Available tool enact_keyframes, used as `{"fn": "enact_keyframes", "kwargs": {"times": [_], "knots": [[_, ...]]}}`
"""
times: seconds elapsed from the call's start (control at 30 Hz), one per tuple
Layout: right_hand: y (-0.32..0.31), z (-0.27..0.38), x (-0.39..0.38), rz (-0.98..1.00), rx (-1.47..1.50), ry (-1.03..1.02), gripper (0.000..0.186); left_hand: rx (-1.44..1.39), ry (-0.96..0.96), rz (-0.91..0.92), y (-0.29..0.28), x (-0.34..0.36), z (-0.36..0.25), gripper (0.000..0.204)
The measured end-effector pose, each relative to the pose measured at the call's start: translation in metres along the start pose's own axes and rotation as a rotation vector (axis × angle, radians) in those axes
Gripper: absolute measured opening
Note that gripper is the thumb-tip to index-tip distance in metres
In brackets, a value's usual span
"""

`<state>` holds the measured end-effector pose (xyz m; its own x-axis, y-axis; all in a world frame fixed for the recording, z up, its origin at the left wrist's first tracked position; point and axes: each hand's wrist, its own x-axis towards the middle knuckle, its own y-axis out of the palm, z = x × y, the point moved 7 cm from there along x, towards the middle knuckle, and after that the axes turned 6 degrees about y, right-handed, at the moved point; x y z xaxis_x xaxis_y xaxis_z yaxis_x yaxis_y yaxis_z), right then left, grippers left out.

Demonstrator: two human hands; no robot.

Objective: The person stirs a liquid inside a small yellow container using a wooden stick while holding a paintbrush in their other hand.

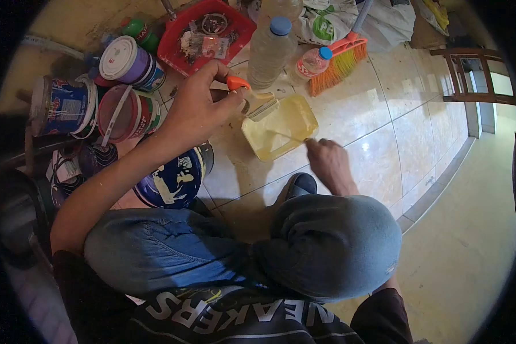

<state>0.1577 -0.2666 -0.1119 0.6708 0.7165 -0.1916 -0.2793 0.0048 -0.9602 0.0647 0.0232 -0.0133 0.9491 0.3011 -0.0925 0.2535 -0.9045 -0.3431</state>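
The left hand [198,109] grips an orange-handled brush [252,97] at the far-left corner of the tray [281,126] (floor, long axis running up-right), while the right hand [327,160] pinches its near rim.

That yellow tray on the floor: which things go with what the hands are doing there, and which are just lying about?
In use:
left hand gripping an orange-handled brush
right hand holding a thin stick
yellow tray

Lying about:
paint tubs
plastic bottles
orange broom
red tray
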Motion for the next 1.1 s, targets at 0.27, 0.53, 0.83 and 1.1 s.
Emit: {"fn": "enact_keyframes", "kwargs": {"times": [0.27, 0.53, 0.83, 1.1], "knots": [[0.006, 0.021, -0.008, -0.082, 0.041, -0.146, 0.022, -0.048, 0.047, -0.023, 0.003, 0.001, 0.005, 0.025], [-0.021, 0.005, 0.01, -0.194, 0.012, -0.122, 0.022, -0.036, 0.067, -0.012, 0.006, -0.001, 0.0, 0.025], [-0.017, -0.02, 0.017, -0.232, 0.02, 0.015, 0.014, -0.081, 0.061, -0.037, 0.005, 0.003, 0.003, 0.028], [-0.013, -0.027, 0.009, -0.203, -0.025, 0.129, 0.021, -0.065, 0.087, -0.035, 0.001, 0.006, -0.002, 0.026]]}}
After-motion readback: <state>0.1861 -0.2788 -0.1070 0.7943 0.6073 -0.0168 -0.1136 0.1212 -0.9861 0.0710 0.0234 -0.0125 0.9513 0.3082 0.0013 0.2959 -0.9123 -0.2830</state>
